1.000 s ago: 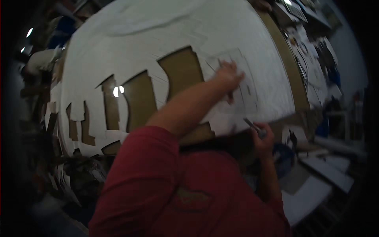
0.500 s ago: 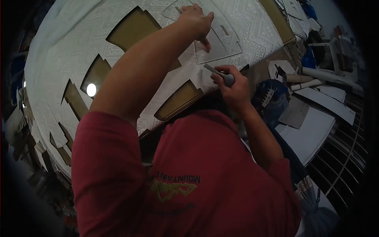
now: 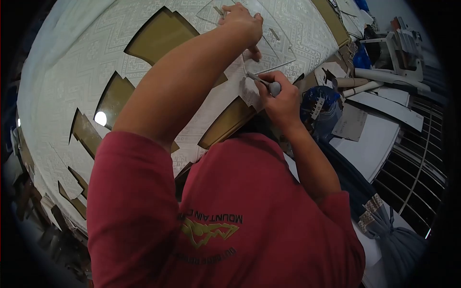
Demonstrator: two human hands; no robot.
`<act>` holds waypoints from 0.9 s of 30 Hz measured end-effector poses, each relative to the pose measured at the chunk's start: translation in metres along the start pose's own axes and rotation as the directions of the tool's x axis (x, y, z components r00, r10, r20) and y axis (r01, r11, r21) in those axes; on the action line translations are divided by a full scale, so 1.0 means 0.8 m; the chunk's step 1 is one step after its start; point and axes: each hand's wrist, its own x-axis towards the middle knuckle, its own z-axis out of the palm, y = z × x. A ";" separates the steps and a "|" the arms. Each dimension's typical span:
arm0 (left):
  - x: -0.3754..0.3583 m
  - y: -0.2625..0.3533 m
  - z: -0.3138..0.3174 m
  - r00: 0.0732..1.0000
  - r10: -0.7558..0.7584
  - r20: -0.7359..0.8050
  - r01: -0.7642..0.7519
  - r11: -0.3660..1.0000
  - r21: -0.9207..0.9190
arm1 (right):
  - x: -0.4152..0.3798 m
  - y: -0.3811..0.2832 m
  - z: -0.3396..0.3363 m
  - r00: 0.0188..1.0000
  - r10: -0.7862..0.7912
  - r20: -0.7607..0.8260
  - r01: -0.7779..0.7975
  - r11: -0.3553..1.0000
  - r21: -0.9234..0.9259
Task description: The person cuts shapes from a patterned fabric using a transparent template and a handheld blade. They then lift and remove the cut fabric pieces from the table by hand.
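Observation:
My left hand (image 3: 242,26) lies with fingers spread on a clear template (image 3: 283,38), pressing it onto white patterned fabric (image 3: 307,36). The template has straight edges and small slot-like marks. In my right hand (image 3: 283,98) is a grey-handled utility knife (image 3: 273,88), gripped by the fingers. Its tip points away from me, right at the template's near corner. Beside the hands, the fabric has a curved cut-out (image 3: 228,120) showing a brown surface underneath.
More stepped cut-outs (image 3: 161,36) run leftward along the fabric. On the right are a blue plastic-wrapped bundle (image 3: 315,108), pale rolled tubes (image 3: 362,90), white boards (image 3: 362,149) and a metal grille (image 3: 418,158). A dark blue curtain (image 3: 396,245) hangs at lower right.
My right hand has moved left and slightly up, bringing the knife tip to the template's near corner. My left hand stays on the template; the whole view has shifted slightly.

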 end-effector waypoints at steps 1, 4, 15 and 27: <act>0.002 0.001 0.000 1.000 -0.014 0.019 0.014 1.000 -0.008 | 0.001 0.002 0.004 0.997 -0.068 -0.037 0.067 0.997 -0.031; 0.008 0.003 0.000 0.996 -0.055 0.077 0.057 0.998 -0.030 | 0.002 0.004 0.011 0.983 -0.164 -0.083 0.155 0.982 -0.106; 0.027 0.011 -0.009 0.964 -0.060 0.259 0.042 0.996 0.076 | -0.009 0.012 0.058 0.928 -0.243 -0.283 0.216 0.968 -0.124; 0.028 -0.009 0.005 0.995 0.043 0.091 -0.049 0.997 0.067 | 0.027 0.008 0.077 0.915 -0.187 -0.358 0.148 0.980 -0.135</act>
